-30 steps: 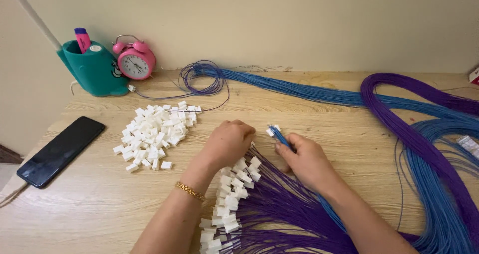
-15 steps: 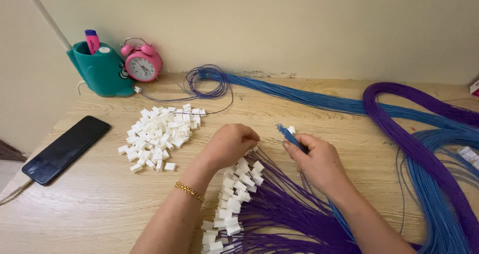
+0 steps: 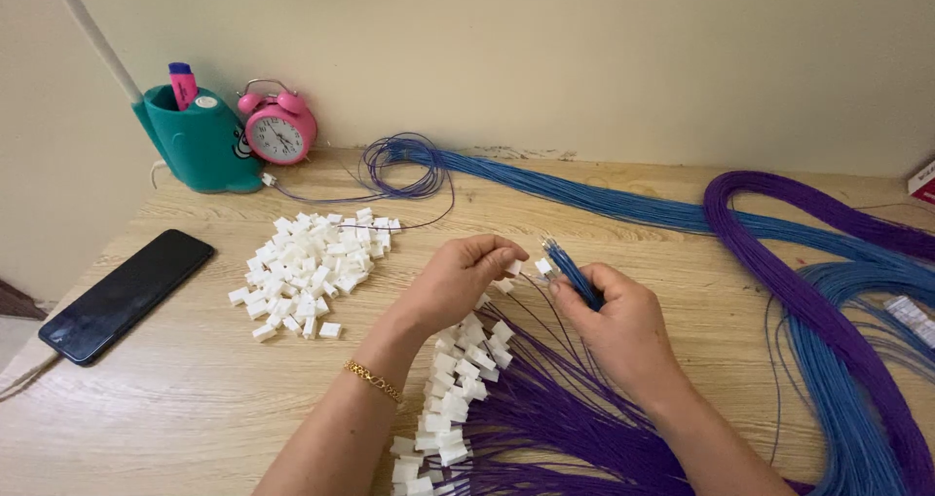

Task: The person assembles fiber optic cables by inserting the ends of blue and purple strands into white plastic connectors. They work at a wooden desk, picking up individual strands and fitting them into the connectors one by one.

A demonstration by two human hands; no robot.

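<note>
My left hand (image 3: 458, 282) sits at the centre of the frame, fingers curled and pinching a small white plastic connector (image 3: 513, 266) between thumb and fingertips; my right hand (image 3: 614, 316), just right of it, is closed around a bunch of blue wire ends (image 3: 573, 272), and a second white connector (image 3: 542, 267) sits at my thumb tip; below both hands, at the lower centre, lies a fan of purple wires already fitted with white connectors (image 3: 458, 379); left of centre is a heap of loose white connectors (image 3: 312, 267); a black phone (image 3: 127, 294) lies at the left edge; a teal pen holder (image 3: 200, 145) and pink alarm clock (image 3: 280, 131) stand at the upper left.
</note>
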